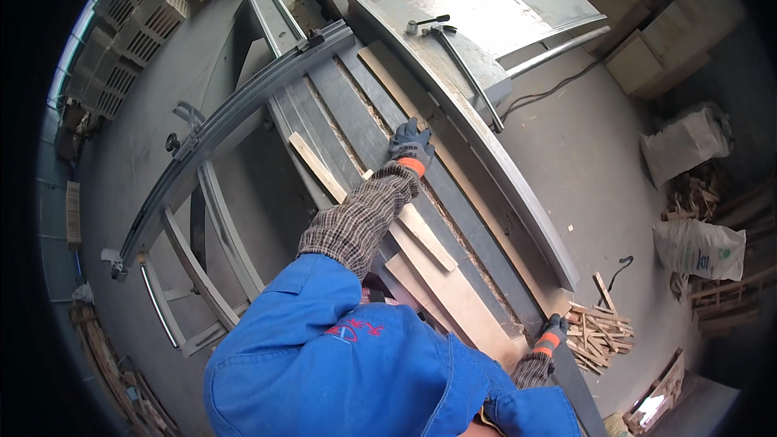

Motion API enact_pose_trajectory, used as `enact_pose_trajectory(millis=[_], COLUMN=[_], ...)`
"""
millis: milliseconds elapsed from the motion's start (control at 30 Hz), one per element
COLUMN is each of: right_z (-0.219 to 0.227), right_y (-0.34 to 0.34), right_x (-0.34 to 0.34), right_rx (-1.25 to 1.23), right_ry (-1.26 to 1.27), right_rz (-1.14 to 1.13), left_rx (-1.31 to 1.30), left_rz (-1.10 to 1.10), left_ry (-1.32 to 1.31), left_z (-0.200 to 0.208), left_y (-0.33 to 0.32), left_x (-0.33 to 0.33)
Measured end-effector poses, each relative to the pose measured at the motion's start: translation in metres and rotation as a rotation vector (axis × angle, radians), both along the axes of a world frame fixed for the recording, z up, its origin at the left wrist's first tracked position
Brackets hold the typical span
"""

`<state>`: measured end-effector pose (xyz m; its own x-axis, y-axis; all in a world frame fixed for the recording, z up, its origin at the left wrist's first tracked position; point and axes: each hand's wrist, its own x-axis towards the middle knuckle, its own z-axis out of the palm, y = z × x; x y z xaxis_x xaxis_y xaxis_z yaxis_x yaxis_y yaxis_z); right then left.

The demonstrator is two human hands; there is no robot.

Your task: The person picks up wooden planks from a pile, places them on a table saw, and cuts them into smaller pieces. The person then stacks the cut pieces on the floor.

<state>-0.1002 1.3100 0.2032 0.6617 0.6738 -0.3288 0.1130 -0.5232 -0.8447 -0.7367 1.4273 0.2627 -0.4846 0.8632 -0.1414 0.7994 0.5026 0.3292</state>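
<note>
A long, narrow wooden board [477,196] lies against the metal fence [530,214] of a saw table [368,133]. My left hand [411,144], in a grey-blue glove with an orange cuff, rests on the board's near edge, its fingers extended. At the board's close end my right hand [553,330], gloved alike, has its fingers bent around the corner; part of them is hidden. Beside my left forearm, on the table, lie a thin wooden strip [317,167] and a shorter strip [429,244]. Wider pale boards [465,291] lie just in front of my body.
Sawdust fills the slots [356,85] in the table. A metal rail [243,105] and frame [214,218] extend to the left. A lever tool [429,24] sits beyond the fence. Scrap sticks [597,338] are heaped on the floor at right, near white sacks [698,249].
</note>
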Motion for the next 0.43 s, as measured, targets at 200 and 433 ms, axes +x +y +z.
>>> enact_pose_trajectory(millis=[200, 433], right_z=[-0.01, 0.049], right_y=[-0.002, 0.004], right_x=[0.009, -0.066], right_rx=[-0.178, -0.142], right_ry=[-0.331, -0.394], right_rz=[0.204, 0.198], left_rx=[-0.02, 0.189], left_rz=[-0.153, -0.078], left_ry=[0.295, 0.257], left_z=[-0.021, -0.04], left_y=[-0.004, -0.008], left_x=[-0.009, -0.014])
